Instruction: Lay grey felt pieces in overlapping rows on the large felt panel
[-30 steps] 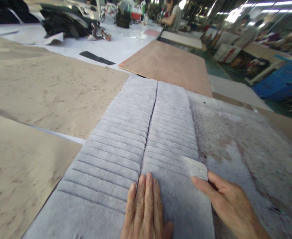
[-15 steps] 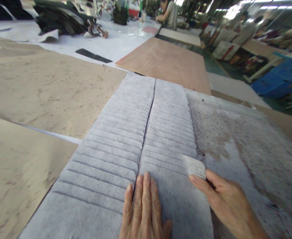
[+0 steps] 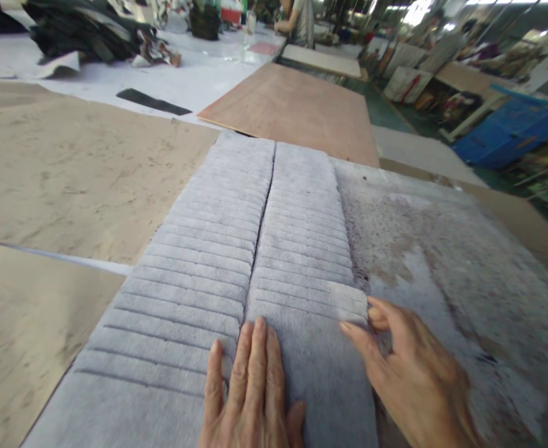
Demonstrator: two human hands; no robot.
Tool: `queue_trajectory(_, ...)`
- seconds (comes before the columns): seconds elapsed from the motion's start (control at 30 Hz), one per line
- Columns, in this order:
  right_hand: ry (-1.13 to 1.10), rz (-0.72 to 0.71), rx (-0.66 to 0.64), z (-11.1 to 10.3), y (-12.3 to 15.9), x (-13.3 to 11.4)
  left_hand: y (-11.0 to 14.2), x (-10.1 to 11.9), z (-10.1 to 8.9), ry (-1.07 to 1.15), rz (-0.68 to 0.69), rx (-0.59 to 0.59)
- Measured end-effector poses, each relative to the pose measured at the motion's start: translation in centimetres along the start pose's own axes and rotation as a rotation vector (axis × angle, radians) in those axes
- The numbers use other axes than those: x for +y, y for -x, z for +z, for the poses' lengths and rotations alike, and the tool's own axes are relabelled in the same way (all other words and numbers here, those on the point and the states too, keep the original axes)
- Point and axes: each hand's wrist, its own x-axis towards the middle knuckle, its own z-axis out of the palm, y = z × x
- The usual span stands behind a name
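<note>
Two long rows of overlapping grey felt-like sheets (image 3: 194, 249) run away from me, separated by a dark narrow gap. My left hand (image 3: 250, 386) lies flat across the near end of the rows, fingers stretched out over the gap and the right-hand sheet. At the outer edge of the right row (image 3: 311, 361), my right hand (image 3: 409, 361) pinches a grey felt sheet between thumb and fingers. A paler patch (image 3: 351, 302) of the felt shows by those fingertips. The fingers' undersides are partly hidden.
Brown paper sheets (image 3: 68, 174) cover the left side. A plywood board (image 3: 302, 112) lies beyond the rows, and a stained, speckled surface (image 3: 418, 249) is on the right. Dark fabric (image 3: 82, 31) is heaped at the back left. A person (image 3: 299, 22) stands far off, near a blue cabinet (image 3: 507, 130).
The view has shifted a little, so the rows sit further left. My left hand's little finger is spread further out. My right hand's fingers have shifted slightly at the sheet's edge.
</note>
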Motion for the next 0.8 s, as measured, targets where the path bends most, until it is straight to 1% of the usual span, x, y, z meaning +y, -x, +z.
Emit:
queue_trajectory(0.03,0.023,-0.018,0.033,-0.3,0.0,-0.2,-0.1,-0.3,-0.1,-0.014,0.035,-0.006)
queue_trajectory(0.07,0.019,-0.048,0.037,-0.5,0.0,-0.4,-0.1,-0.6,-0.2,-0.022,0.053,-0.011)
queue_trajectory(0.1,-0.012,-0.088,0.015,-0.7,0.0,-0.5,-0.2,-0.7,-0.3,-0.027,0.062,-0.015)
queue_trajectory(0.17,-0.106,-0.157,-0.070,-0.8,-0.1,-0.4,-0.2,-0.8,-0.4,-0.035,0.061,-0.023)
queue_trajectory(0.23,-0.184,-0.171,-0.149,-0.7,-0.3,-0.2,-0.3,-0.7,-0.3,-0.055,0.073,-0.031)
queue_trajectory(0.33,-0.258,-0.105,-0.233,-0.5,-0.6,0.2,-0.3,-0.6,-0.4,-0.072,0.080,-0.046)
queue_trajectory(0.43,-0.328,-0.002,-0.312,-0.6,-1.0,0.5,-0.4,-0.9,-0.5,-0.048,0.082,-0.055)
queue_trajectory(0.57,-0.477,0.129,-0.405,-0.8,-1.2,0.4,-0.6,-1.1,-0.7,0.008,0.066,-0.046)
queue_trajectory(0.63,-0.522,0.163,-0.417,-0.6,-1.2,0.4,-0.7,-0.9,-0.8,0.063,0.009,-0.020)
queue_trajectory(0.73,-0.516,0.135,-0.381,-0.1,-1.0,0.3,-1.5,-0.3,-1.1,0.170,-0.092,0.028)
queue_trajectory(0.8,-0.495,0.114,-0.362,0.1,-0.9,0.3,-2.2,-0.2,-1.1,0.198,-0.086,0.017)
